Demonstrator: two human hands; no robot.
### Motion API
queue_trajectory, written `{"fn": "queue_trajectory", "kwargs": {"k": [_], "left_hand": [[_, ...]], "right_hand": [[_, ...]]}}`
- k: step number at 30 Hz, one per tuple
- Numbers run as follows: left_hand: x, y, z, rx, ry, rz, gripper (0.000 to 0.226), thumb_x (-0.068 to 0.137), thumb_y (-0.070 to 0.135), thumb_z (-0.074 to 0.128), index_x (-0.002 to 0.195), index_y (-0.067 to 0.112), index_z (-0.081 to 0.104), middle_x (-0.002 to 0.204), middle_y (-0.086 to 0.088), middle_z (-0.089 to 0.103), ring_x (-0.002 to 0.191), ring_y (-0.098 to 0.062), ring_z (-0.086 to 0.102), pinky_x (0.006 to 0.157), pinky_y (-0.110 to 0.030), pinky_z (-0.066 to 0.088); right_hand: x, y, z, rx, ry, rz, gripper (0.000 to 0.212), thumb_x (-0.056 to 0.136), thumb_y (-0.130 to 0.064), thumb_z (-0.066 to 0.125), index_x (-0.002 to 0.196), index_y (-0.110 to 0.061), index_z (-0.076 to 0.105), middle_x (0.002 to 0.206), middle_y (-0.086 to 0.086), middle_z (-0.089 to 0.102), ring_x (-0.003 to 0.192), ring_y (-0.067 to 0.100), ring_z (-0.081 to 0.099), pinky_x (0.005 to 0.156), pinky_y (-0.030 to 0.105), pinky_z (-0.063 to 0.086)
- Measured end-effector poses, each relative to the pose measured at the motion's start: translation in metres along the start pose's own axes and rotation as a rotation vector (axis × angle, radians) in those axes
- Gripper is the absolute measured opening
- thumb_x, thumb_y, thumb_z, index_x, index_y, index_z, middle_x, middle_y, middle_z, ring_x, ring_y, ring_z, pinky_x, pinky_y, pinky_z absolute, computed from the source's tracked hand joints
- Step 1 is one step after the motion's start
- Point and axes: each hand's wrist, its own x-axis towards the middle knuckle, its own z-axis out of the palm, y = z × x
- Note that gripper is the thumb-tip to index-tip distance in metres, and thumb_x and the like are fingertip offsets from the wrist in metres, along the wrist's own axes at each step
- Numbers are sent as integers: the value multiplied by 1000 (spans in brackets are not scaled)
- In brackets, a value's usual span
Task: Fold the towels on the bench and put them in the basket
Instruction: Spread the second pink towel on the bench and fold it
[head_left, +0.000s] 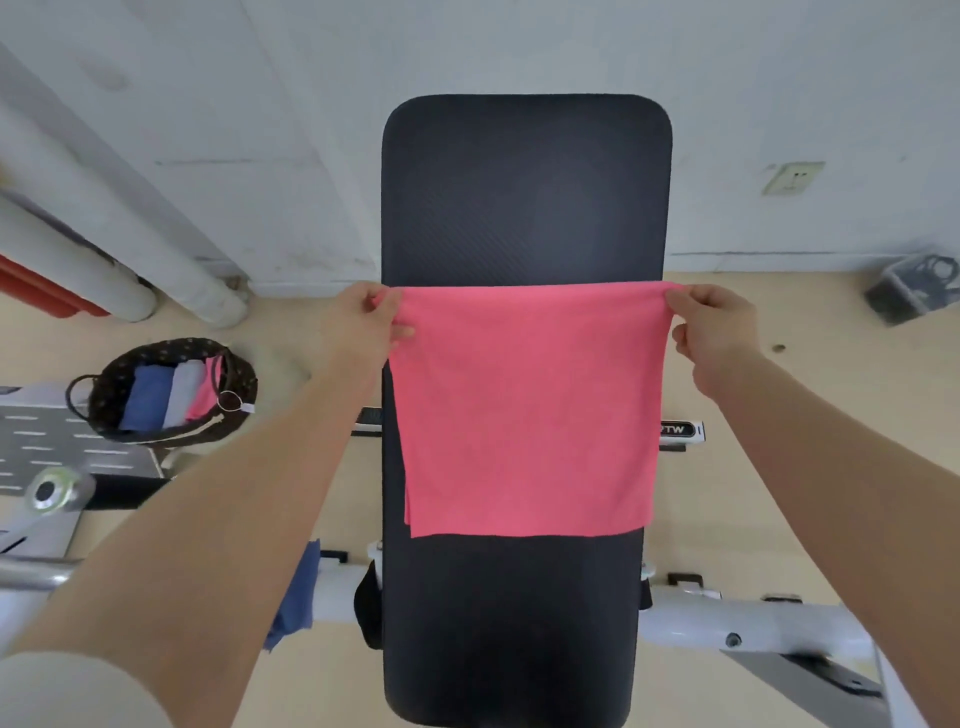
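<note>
Pink square cloth towel stretched over black padded bench surface, doubled, lower edges layered; left hand pinches its top left corner, right hand pinches top right corner; dark woven round basket on floor at left, well apart, holds folded blue, grey, pink towels

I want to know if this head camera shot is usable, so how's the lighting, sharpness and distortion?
Head view: soft, even light, no glare; only faint shadows on the bench. The pink towel, left hand and right hand are fairly sharp; the basket is slightly soft. Wide-angle bending curves the pipes and frame edges.
</note>
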Motion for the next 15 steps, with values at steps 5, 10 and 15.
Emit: {"fn": "queue_trajectory", "kwargs": {"k": [5, 10, 15], "left_hand": [[31, 18, 9, -37, 116, 134, 11, 92, 19, 53, 83, 25, 56, 85, 2, 60, 62, 0, 63, 82, -39, 52], [25, 12, 9, -42, 83, 97, 56, 92, 13, 47, 143, 25, 26, 102, -2, 55, 77, -8, 54, 72, -16, 47], [-21, -52, -9, 73, 174, -29, 33, 95, 10, 45, 127, 7, 46, 111, -2, 55, 78, -4, 50, 56, 0, 37]], "right_hand": [[23, -14, 25, 242, -6, -29, 17, 93, -2, 50, 79, -11, 52, 73, 4, 53, 45, 3, 59, 56, 14, 53], [16, -2, 29, 8, 31, -286, 35, 91, -2, 46, 124, -15, 48, 118, -2, 47, 81, 7, 59, 83, 23, 50], [-59, 49, 47, -604, -180, -729, 27, 86, 2, 42, 105, -6, 60, 114, 10, 51, 73, 14, 50, 68, 31, 45]]}}
